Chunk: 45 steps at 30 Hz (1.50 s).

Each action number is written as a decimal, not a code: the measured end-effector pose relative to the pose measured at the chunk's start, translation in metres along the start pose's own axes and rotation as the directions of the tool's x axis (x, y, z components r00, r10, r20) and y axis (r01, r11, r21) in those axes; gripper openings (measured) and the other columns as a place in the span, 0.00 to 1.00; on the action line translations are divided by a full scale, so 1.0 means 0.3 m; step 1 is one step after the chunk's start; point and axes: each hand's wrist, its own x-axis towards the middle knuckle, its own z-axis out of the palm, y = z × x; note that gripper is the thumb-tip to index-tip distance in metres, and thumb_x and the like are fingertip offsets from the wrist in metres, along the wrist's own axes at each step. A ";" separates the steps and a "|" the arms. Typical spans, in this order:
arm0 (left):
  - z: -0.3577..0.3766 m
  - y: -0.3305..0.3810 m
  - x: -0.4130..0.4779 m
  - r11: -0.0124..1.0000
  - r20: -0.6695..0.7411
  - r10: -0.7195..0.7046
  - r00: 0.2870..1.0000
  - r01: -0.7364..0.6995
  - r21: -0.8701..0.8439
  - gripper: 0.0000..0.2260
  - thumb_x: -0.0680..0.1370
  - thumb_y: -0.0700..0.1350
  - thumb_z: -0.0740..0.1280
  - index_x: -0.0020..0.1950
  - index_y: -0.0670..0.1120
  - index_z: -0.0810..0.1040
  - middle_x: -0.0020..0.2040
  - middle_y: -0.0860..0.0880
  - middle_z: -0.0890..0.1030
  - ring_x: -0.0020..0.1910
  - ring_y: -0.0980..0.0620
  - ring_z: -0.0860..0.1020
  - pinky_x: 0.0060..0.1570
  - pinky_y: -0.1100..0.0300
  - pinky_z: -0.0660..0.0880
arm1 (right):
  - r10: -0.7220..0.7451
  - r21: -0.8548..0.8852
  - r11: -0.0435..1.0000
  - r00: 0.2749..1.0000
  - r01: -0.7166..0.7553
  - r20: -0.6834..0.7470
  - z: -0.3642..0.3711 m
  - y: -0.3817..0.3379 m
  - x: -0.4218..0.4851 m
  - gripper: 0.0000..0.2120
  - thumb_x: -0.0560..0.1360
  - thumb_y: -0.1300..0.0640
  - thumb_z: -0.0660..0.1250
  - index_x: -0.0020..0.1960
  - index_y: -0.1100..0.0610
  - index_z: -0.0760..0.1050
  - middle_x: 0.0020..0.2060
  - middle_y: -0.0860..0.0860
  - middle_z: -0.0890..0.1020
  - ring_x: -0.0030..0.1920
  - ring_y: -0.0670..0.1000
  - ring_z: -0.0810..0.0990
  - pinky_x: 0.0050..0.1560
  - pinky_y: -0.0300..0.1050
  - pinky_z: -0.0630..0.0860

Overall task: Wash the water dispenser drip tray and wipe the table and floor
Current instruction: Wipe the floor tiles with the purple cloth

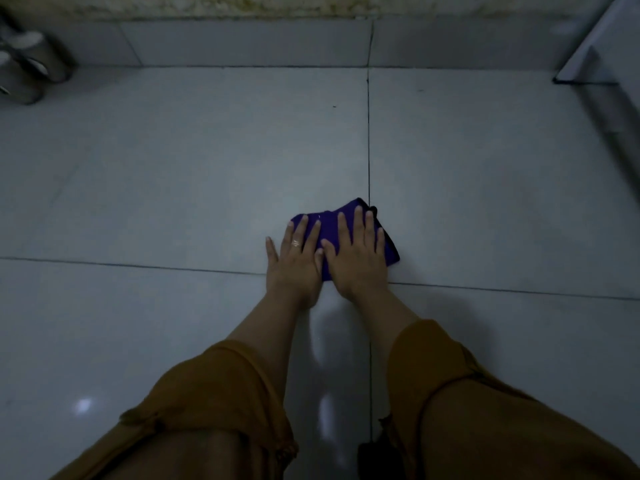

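A purple cloth [329, 226] lies flat on the pale tiled floor [173, 174], near where two grout lines cross. My left hand [294, 261] rests palm down on the cloth's left part, fingers spread, with a ring on one finger and its outer fingers on bare tile. My right hand [358, 252] lies flat on the cloth's right part, fingers apart. Both hands press on top of the cloth rather than gripping it. Mustard sleeves cover my forearms at the bottom of the view.
A tiled skirting and stained wall [242, 39] run along the far side. Grey metal containers [24, 64] stand at the far left corner. A white panel edge [595, 46] slants down at the far right. The tile near my arms shines wet.
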 end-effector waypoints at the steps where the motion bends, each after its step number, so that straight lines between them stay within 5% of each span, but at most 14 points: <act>1: 0.006 -0.001 -0.035 1.000 0.006 0.003 1.000 -0.003 0.004 0.24 0.83 0.50 0.42 0.77 0.50 0.36 0.78 0.50 0.36 0.76 0.50 0.35 0.72 0.43 0.35 | 0.007 0.000 1.000 1.000 -0.007 0.005 0.006 -0.003 -0.036 0.30 0.81 0.43 0.42 0.77 0.54 0.37 0.77 0.56 0.38 0.76 0.56 0.36 0.74 0.52 0.35; 11: 0.093 -0.025 -0.311 0.999 -0.074 0.029 0.997 -0.026 0.044 0.24 0.83 0.50 0.43 0.77 0.50 0.38 0.78 0.50 0.39 0.77 0.50 0.37 0.72 0.45 0.35 | 0.066 0.022 0.998 0.993 -0.064 -0.096 0.093 -0.042 -0.338 0.30 0.82 0.44 0.45 0.78 0.56 0.41 0.77 0.58 0.42 0.77 0.58 0.40 0.75 0.54 0.39; 23: 0.082 -0.032 -0.287 0.997 -0.101 0.061 0.993 -0.057 0.043 0.24 0.82 0.50 0.45 0.78 0.51 0.42 0.79 0.50 0.43 0.77 0.51 0.39 0.72 0.46 0.35 | 0.036 0.005 0.999 0.993 -0.036 -0.110 0.088 -0.033 -0.317 0.31 0.81 0.43 0.47 0.78 0.57 0.46 0.77 0.61 0.48 0.77 0.60 0.47 0.75 0.55 0.45; 32: 0.004 -0.051 -0.030 0.995 -0.086 0.076 0.993 -0.070 0.068 0.24 0.83 0.49 0.44 0.78 0.51 0.41 0.79 0.51 0.41 0.77 0.52 0.40 0.73 0.45 0.36 | -0.001 0.006 1.000 0.998 0.001 -0.065 0.041 0.001 -0.059 0.29 0.82 0.44 0.41 0.77 0.56 0.39 0.77 0.57 0.41 0.77 0.56 0.40 0.75 0.51 0.43; 45: -0.106 -0.027 0.570 0.998 -0.133 0.056 0.990 -0.051 0.042 0.23 0.83 0.49 0.43 0.78 0.50 0.41 0.79 0.49 0.42 0.77 0.50 0.41 0.72 0.43 0.36 | -0.018 -0.031 0.999 0.983 0.012 -0.183 -0.040 0.042 0.539 0.28 0.82 0.44 0.43 0.78 0.54 0.44 0.77 0.57 0.44 0.77 0.55 0.43 0.75 0.52 0.43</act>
